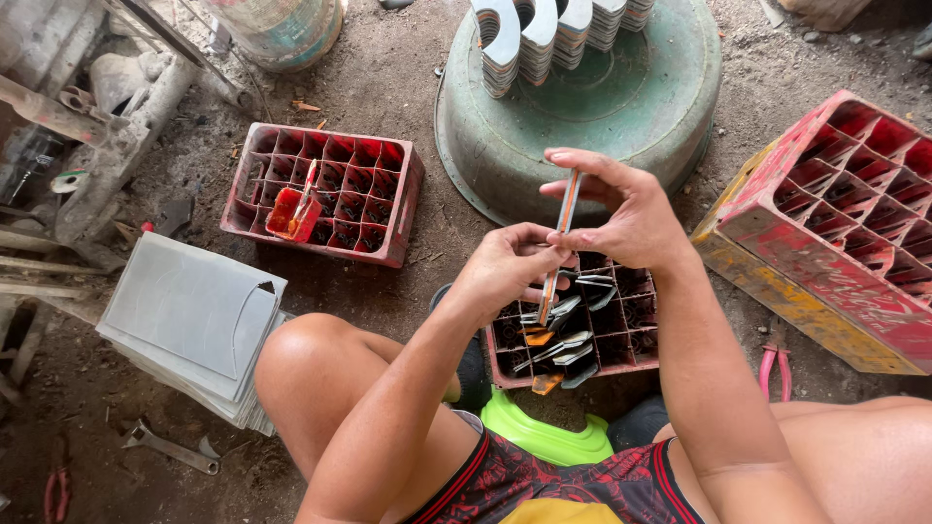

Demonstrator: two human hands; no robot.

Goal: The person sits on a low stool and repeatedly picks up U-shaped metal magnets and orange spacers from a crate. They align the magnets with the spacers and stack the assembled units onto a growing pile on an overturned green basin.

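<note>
Hands meet at frame centre. My right hand (621,218) pinches the top of a thin metal strip (556,247); my left hand (505,267) closes around its middle. Directly below, at 6 o'clock, sits a red crate (636,354) holding curved metal pieces (568,344). An upturned green basin (621,107) lies at 12 o'clock.

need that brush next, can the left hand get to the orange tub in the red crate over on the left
Probably yes. The orange tub sits open on top of the red crate, with bare ground between. But the left hand is busy holding the thin strip.
</note>
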